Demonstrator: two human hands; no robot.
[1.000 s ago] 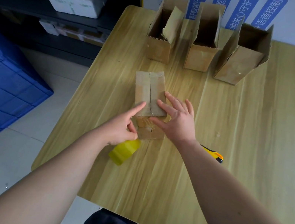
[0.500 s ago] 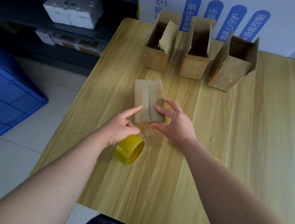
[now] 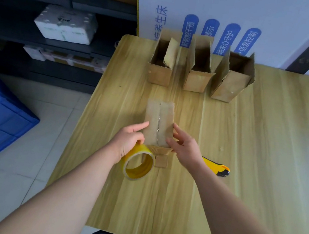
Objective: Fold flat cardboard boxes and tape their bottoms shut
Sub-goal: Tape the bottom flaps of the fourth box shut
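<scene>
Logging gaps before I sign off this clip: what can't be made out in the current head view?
- Whether tape already covers the seam of the box being held: glare and blur.
- Back half of the yellow utility knife: hidden behind the right hand.
- Taped bottoms of the three upright boxes: they face the table.
- Loose end of the tape roll: covered by the left hand.

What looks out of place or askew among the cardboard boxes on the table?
The rightmost box stands turned askew from its neighbours, and the leftmost box has one flap bent inward over its opening.
</scene>
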